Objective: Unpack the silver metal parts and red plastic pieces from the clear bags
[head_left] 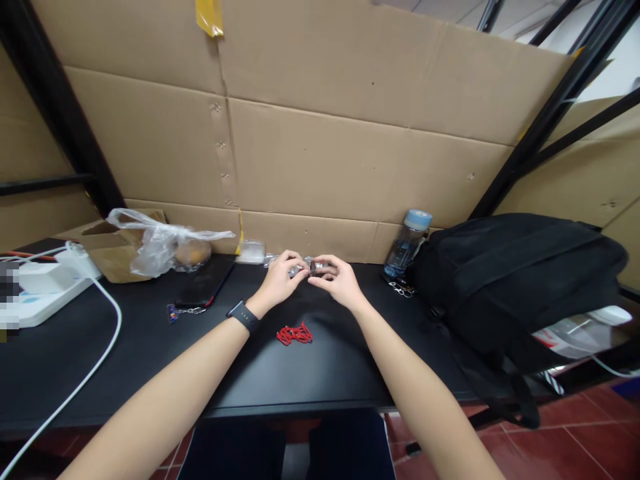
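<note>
Forearms (173, 380): across the desk's (330, 380) near edge; a sweep could scatter the red cords (295, 333), nearer than the hands.
Left hand (281, 279): half-curled, apparently pinching clear plastic (295, 270).
Right hand (341, 283): half-curled around a dark piece (315, 268), far centre; a loose pinch might drop it.

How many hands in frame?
2: left hand, with a watch on its wrist; right hand, beside it. Both are beyond the red bundle.
</note>
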The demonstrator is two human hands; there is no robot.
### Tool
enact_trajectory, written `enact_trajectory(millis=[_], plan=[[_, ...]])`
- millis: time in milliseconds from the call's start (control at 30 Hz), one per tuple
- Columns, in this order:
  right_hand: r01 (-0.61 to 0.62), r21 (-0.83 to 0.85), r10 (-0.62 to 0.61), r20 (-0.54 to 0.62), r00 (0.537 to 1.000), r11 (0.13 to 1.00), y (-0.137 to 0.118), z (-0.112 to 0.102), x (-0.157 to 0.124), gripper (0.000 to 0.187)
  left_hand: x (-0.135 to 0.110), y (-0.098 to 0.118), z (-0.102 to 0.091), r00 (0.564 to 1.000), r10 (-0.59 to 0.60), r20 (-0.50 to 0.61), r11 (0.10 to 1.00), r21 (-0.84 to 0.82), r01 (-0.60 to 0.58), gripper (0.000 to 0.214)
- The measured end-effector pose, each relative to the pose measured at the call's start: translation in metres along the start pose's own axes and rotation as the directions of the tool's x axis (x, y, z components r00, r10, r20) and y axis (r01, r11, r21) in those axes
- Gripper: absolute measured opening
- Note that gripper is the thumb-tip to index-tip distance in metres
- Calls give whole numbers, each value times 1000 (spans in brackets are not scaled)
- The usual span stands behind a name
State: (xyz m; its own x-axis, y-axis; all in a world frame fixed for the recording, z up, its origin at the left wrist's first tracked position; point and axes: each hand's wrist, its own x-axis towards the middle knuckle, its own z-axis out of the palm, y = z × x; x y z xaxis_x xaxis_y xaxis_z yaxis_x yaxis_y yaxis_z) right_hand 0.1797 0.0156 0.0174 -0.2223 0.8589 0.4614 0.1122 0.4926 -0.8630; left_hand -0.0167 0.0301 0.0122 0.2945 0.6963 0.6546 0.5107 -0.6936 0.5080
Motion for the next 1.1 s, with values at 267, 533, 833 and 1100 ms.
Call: enact_trajectory(millis=[267, 533, 833, 1100], plan=[[-35, 53, 34, 4, 999, 998, -7, 5, -3, 50, 0, 6, 1, 998, 22, -56, 1000, 8, -21, 10], [-77, 98, 77, 1, 997, 992, 0, 7, -4, 46, -4, 15, -1, 996, 51, -66, 986, 165, -39, 12], [42, -266, -17, 98, 995, 963, 5, -10, 3, 26, -5, 16, 0, 998, 50, -36, 974, 223, -41, 10], [147, -485, -87, 145, 986, 862, 12, -8, 0, 14, -5, 4, 0, 993, 5, 120, 989, 146, -22, 26]])
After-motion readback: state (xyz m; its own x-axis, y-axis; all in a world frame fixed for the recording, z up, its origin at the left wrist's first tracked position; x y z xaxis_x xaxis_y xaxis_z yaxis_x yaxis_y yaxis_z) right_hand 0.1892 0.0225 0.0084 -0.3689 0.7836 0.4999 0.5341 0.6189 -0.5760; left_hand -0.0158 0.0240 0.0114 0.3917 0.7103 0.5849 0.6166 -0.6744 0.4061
